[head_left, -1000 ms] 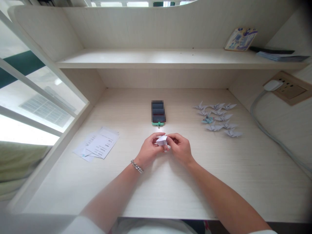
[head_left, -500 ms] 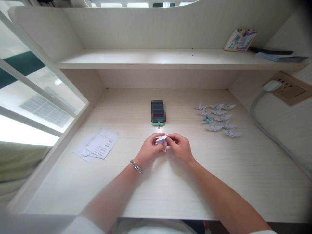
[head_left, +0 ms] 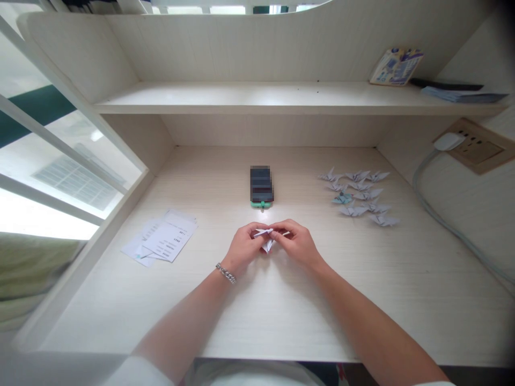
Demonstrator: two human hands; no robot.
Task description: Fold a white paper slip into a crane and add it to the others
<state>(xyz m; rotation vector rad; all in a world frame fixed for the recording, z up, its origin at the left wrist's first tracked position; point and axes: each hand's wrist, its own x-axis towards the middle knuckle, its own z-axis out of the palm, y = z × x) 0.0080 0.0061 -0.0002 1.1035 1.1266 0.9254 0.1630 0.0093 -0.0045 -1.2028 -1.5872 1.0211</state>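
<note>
A small white folded paper crane [head_left: 267, 245] is held between my two hands over the middle of the desk. My left hand [head_left: 246, 245] pinches its left side, thumb on top; a chain bracelet [head_left: 226, 273] circles that wrist. From the right, my right hand [head_left: 296, 242] pinches the other side with thumb and forefinger. The fingers cover much of the crane. Just beyond the hands lies a phone [head_left: 261, 184] with a blurred screen and a green piece at its near end. Several finished paper cranes [head_left: 353, 210], one of them bluish, stand grouped to the right.
Loose printed paper slips [head_left: 171, 236] lie overlapping at the left. A shelf [head_left: 225, 97] spans the back, bearing a packet [head_left: 396, 67] and a stack of papers [head_left: 462, 95]. On the right wall, a cable [head_left: 426, 201] hangs from a plugged socket [head_left: 480, 145].
The crane has turned in my fingers: its side flaps now spread flatter and a point faces me. Both hands have stayed in nearly the same place.
</note>
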